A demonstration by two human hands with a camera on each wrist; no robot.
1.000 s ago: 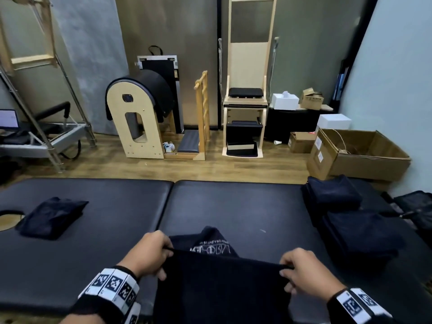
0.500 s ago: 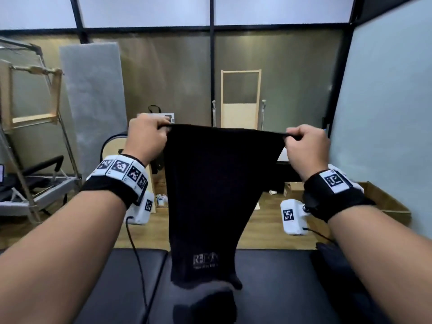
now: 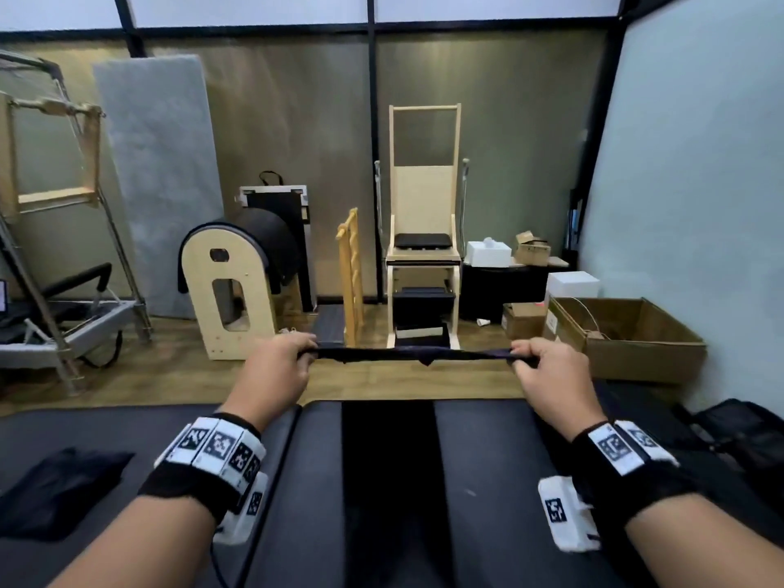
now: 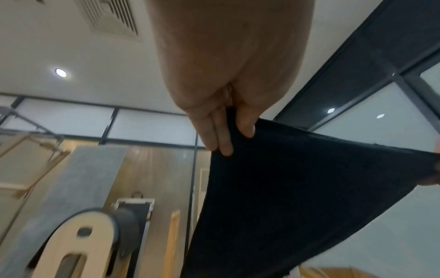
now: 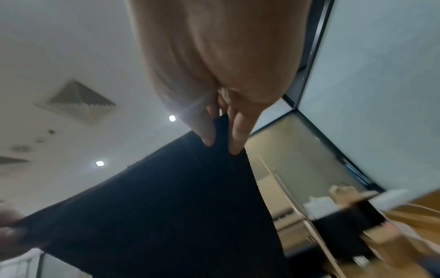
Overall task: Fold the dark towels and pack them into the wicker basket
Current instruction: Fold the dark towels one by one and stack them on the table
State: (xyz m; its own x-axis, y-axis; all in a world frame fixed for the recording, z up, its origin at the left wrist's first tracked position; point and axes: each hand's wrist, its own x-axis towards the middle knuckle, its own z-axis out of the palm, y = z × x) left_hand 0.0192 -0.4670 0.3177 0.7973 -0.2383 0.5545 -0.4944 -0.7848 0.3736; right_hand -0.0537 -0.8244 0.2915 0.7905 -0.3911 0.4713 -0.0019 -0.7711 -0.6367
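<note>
We pinch the dark terry towel (image 3: 409,355) taut at 12 o'clock, left hand (image 3: 271,371) and right hand (image 3: 551,373); folding is barely begun, no basket is visible.

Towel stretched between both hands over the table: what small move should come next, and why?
Probably lower the towel flat onto the table. The left hand and right hand each pinch a top corner, the edge is taut, and the cloth hangs unfolded above the padded surface, so laying it down would allow a fold.

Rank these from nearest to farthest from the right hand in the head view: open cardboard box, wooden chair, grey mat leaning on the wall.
1. Open cardboard box, on the floor beside the right hand.
2. Wooden chair, centre back.
3. Grey mat, far left.
</note>
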